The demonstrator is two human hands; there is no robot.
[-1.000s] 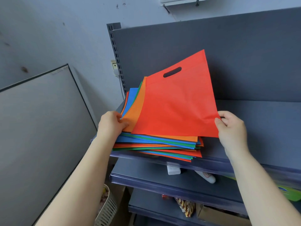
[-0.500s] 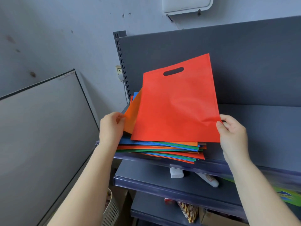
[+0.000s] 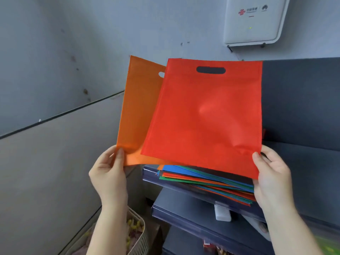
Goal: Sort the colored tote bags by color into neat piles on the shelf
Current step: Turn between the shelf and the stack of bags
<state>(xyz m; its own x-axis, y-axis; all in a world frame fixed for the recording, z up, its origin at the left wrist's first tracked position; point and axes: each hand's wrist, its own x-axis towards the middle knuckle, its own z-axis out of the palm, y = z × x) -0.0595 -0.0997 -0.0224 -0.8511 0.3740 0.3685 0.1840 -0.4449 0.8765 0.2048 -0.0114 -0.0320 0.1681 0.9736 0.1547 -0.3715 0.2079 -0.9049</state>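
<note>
While my left hand (image 3: 108, 173) pinches an orange tote bag (image 3: 137, 115) at nine o'clock, my right hand (image 3: 272, 179) pinches a red tote bag (image 3: 206, 116) upright above the mixed stack of bags (image 3: 206, 181) on the shelf (image 3: 184, 208) at six o'clock.

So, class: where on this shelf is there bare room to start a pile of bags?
Bare shelf shows right of the mixed stack, beyond the right hand. The shelf's left end is crowded by that stack.
</note>
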